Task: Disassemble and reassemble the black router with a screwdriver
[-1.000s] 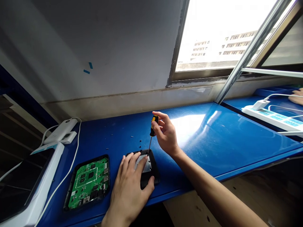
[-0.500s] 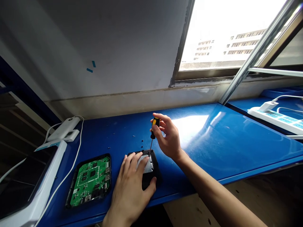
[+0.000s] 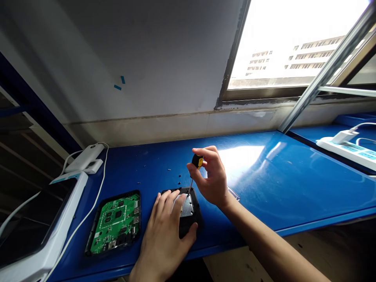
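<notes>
My left hand (image 3: 164, 223) lies over a black plastic case (image 3: 196, 217), gripping it across, with the thumb at its right side. Set in this case is a silvery metal plate (image 3: 187, 208), partly hidden beneath the fingers; the index fingertip rests on it. Between thumb and fingers, my right hand (image 3: 212, 176) is closed on a screwdriver (image 3: 197, 161) with a black and yellow handle. Its thin shaft slants down to the plate's upper edge, where the tip meets the case. I cannot make out the screw under it. Several small screws (image 3: 179, 176) lie behind the case.
Left of the case sits a black shell with a green circuit board (image 3: 114, 223). A white device with a dark screen (image 3: 38, 219), a white cable (image 3: 95, 203) and a white box (image 3: 85, 158) occupy the left end. A clear piece (image 3: 233, 193) lies behind my right wrist; a power strip (image 3: 352, 150) stands far right.
The view has shifted slightly, moving everything a little to the right. My right hand has turned and tipped the screwdriver handle toward me; my left hand keeps its place on the case.
</notes>
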Available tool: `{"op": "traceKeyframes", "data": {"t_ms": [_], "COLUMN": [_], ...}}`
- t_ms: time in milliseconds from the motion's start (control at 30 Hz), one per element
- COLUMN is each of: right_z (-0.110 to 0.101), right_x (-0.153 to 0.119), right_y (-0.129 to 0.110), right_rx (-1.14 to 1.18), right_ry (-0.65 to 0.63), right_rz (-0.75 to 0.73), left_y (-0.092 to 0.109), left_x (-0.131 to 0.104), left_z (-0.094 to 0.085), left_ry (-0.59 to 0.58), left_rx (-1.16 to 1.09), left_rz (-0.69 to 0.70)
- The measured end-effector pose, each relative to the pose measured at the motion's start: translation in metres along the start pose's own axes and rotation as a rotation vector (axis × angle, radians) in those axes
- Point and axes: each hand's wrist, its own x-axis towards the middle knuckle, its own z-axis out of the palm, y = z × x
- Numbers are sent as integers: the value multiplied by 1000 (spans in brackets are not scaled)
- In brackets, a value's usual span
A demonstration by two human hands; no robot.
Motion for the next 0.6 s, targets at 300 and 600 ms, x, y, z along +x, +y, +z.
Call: {"op": "traceKeyframes", "data": {"t_ms": [300,600], "right_z": [1,4], "right_x": [-2,-5], "right_y": [2,5], "right_rx": [199,151], "right_ry": [-29,-1], "right_rz": [136,92], "left_y": [-1,0], "left_x": [1,1], "left_z": [3,2], "left_ry": [-16,-23], "left_rx": [14,2], "left_rz": [1,-7]}}
